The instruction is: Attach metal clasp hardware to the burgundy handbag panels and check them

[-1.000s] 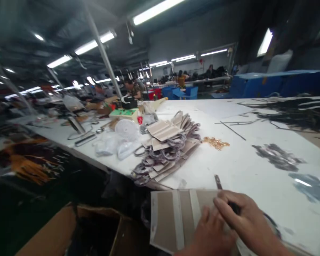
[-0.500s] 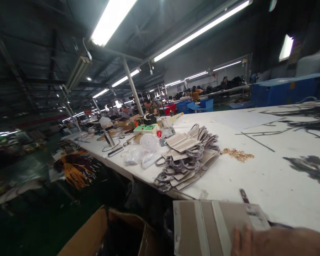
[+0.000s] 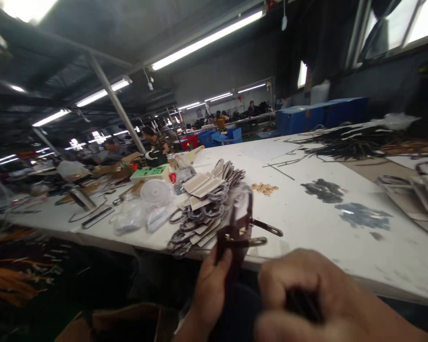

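Observation:
My left hand (image 3: 209, 289) is closed round a dark maroon strap piece (image 3: 239, 228) with metal clasps, held upright in front of the table edge. My right hand (image 3: 317, 299) is curled shut on a dark object (image 3: 301, 304) near the bottom of the view; I cannot make out what it is. Just behind the strap lies a pile of flat cardboard bag pieces with grey looped handles (image 3: 203, 204) on the white table (image 3: 306, 223).
Clear plastic bags (image 3: 139, 216), a white round disc (image 3: 153, 190) and a green box (image 3: 150, 173) lie left of the pile. Small gold parts (image 3: 264, 189) and dark straps (image 3: 345, 142) are farther back. A cardboard box (image 3: 114, 325) stands below. People work at distant tables.
The flat cardboard piece under my hands is gone from view. Both hands have lifted, and the left now holds up a dark strap with clasps. The camera swung left.

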`<move>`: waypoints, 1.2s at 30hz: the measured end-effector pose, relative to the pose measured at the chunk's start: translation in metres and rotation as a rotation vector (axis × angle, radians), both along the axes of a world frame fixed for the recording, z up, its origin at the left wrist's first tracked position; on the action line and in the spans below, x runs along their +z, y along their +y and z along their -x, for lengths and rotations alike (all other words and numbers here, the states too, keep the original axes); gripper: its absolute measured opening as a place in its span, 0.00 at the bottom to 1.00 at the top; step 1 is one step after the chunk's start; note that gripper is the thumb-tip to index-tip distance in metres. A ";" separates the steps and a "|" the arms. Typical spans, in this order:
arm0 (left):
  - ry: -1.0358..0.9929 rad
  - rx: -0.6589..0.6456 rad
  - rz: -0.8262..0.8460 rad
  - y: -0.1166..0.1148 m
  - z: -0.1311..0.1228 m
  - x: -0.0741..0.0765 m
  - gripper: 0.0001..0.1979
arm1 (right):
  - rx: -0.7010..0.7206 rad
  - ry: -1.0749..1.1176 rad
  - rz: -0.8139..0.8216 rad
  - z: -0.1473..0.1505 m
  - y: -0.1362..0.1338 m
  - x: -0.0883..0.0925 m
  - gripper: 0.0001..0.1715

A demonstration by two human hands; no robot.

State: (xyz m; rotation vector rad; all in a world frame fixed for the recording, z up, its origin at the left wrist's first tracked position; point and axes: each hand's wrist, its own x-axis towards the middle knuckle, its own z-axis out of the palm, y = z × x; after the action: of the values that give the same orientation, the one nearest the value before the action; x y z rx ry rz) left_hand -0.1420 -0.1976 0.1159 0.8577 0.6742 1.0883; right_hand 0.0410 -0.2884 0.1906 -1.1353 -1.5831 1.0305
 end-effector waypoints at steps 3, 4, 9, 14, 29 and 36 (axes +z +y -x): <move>-0.072 0.062 0.136 0.001 0.019 0.031 0.29 | -0.341 0.018 -0.011 -0.026 0.028 -0.005 0.21; -0.100 0.058 0.157 -0.001 0.021 0.038 0.29 | -0.458 0.009 -0.038 -0.034 0.038 -0.008 0.21; -0.275 -0.091 0.180 0.002 -0.004 0.049 0.26 | -0.726 -0.023 -0.184 -0.062 0.056 -0.013 0.25; -0.422 -0.525 0.128 0.024 -0.029 0.030 0.22 | -0.828 0.089 -0.270 -0.085 0.054 -0.018 0.27; -0.400 -0.602 0.354 0.075 -0.035 -0.054 0.23 | -0.643 0.484 -0.052 -0.096 0.066 -0.080 0.24; -0.277 -0.597 0.428 0.084 -0.039 -0.067 0.21 | -0.701 0.481 0.039 -0.098 0.076 -0.102 0.25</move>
State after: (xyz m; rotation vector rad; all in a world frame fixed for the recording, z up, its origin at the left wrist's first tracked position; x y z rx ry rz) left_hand -0.1031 -0.1135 0.0490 0.4729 0.3573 0.4808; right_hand 0.1389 -0.2127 0.0882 -1.2232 -0.7013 0.7715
